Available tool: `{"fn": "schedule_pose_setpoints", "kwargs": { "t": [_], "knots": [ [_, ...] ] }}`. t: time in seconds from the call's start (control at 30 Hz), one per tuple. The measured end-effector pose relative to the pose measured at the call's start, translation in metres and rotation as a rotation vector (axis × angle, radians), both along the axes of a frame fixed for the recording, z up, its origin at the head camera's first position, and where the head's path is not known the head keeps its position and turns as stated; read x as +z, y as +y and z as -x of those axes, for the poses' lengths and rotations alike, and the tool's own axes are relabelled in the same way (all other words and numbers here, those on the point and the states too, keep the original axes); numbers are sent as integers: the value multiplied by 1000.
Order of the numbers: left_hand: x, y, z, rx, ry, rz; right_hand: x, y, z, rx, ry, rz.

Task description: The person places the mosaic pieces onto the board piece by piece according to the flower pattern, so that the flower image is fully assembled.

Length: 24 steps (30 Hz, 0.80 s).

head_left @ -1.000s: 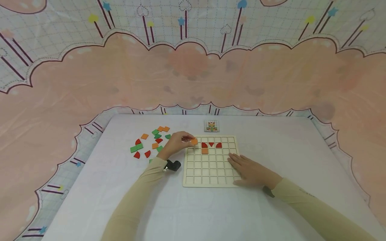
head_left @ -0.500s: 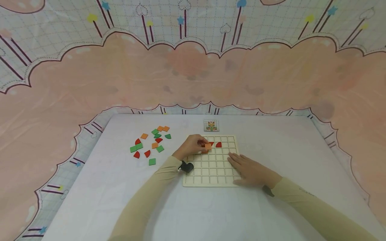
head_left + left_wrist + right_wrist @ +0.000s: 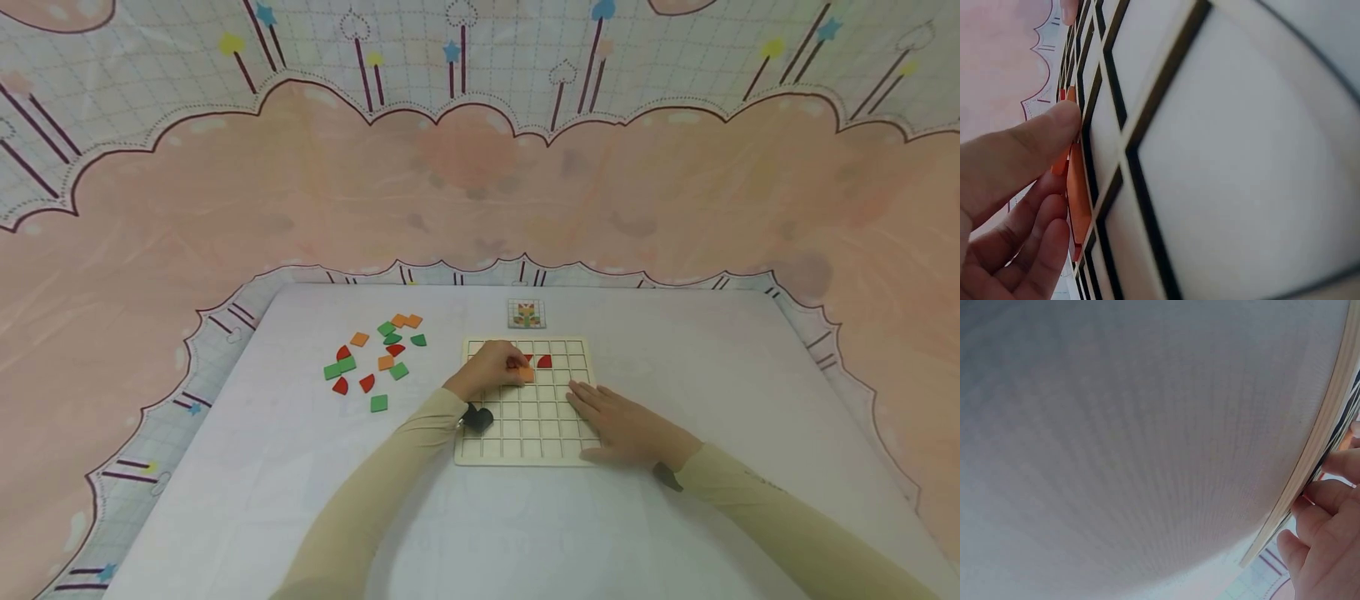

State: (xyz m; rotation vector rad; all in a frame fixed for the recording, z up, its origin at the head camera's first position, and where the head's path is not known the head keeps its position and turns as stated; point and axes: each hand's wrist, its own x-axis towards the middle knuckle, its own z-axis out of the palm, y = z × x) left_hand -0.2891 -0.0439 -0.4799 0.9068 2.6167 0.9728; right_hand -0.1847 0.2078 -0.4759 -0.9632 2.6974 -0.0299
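My left hand point(image 3: 491, 368) is over the upper part of the wooden grid board point(image 3: 517, 461), its thumb and fingertips pinching an orange square tile point(image 3: 527, 376) at a cell below the red pieces. In the left wrist view the thumb and fingers point(image 3: 1041, 206) are close around orange tile edges, and an orange tile point(image 3: 1079, 194) sits in the grid near them. A red quarter-circle tile point(image 3: 545, 362) lies in the board to the right; other red pieces are partly hidden behind the left hand. My right hand point(image 3: 626, 425) rests with extended fingers on the board's right edge.
Several loose green tiles point(image 3: 378, 403), orange tiles point(image 3: 359, 340) and red quarter-circle tiles point(image 3: 367, 382) lie scattered left of the board on the white table point(image 3: 660, 533). A small pattern card point(image 3: 527, 314) with a gridded picture lies behind the board.
My left hand has carried the orange square tile rightward from the board's left edge, then down to the cell below the middle red piece. The right hand has stayed in place.
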Motion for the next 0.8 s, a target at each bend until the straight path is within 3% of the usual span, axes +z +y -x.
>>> {"fn": "schedule_pose_setpoints", "kwargs": {
  "t": [0.13,0.57,0.8],
  "knots": [
    [-2,1,1,6,-21,15,1,0,0,2,1,8],
    [3,1,0,4,9,40,2,-1,1,-9,-2,-8],
    [13,-18,2,38,4,6,2,-2,0,-16,-8,-4]
  ]
}}
